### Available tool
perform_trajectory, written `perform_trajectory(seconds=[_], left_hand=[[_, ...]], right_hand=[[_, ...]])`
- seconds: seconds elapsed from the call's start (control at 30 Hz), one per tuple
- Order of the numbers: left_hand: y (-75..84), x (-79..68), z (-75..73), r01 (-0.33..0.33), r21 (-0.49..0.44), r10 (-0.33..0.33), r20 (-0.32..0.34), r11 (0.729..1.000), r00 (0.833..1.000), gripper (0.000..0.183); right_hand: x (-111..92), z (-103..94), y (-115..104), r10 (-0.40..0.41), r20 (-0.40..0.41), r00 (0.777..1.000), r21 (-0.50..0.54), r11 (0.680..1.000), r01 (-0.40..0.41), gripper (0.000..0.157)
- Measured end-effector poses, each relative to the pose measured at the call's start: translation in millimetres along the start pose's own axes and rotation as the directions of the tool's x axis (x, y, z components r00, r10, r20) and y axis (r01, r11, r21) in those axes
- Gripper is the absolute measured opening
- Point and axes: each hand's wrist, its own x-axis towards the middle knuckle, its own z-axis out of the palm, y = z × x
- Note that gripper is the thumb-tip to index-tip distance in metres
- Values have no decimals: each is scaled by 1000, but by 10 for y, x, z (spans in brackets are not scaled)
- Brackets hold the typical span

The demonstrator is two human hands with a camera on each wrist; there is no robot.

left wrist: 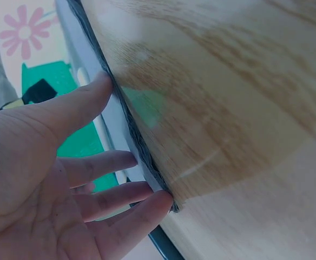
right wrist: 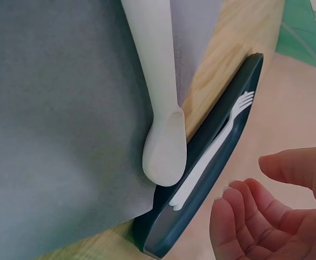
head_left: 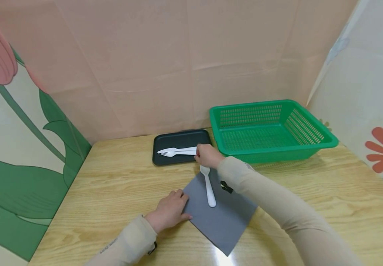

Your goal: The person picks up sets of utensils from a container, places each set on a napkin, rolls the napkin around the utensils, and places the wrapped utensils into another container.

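A folded grey napkin [head_left: 222,218] lies on the table with a white plastic spoon [head_left: 209,190] on it, bowl toward the tray. My left hand [head_left: 169,211] rests at the napkin's left edge; in the left wrist view its thumb and fingertips touch that layered edge. At the right end of a black tray [head_left: 164,140], my right hand [head_left: 208,155] is over the handle ends of a white fork [right wrist: 239,111] and a white knife [head_left: 161,151]. The right wrist view shows its thumb and curved fingers apart, with nothing between them.
A green slotted basket [head_left: 277,151] stands at the back right, beside the tray. Behind both rises a pink-covered wall [head_left: 144,74]. A small black device [head_left: 226,187] is at my right wrist, over the napkin in the head view.
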Motion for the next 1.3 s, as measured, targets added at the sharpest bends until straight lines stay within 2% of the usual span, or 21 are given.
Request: perform_trajectory(seconds=[0.5,0.93,1.3], left_hand=[[-1,-12,8,4,-3,-4,-10,1000,1000,54],[-7,-4,5,10,-8,-10,2,1000,1000,55],[-12,3,22,0,-22,0,-3,1000,1000,55]], right_hand=[[143,52,6,17,-9,1000,-46,999,-18,13],[234,133,10,-48,-31,998,-107,993,44,12],[325,183,35,-17,-62,998,-163,987,7,14]])
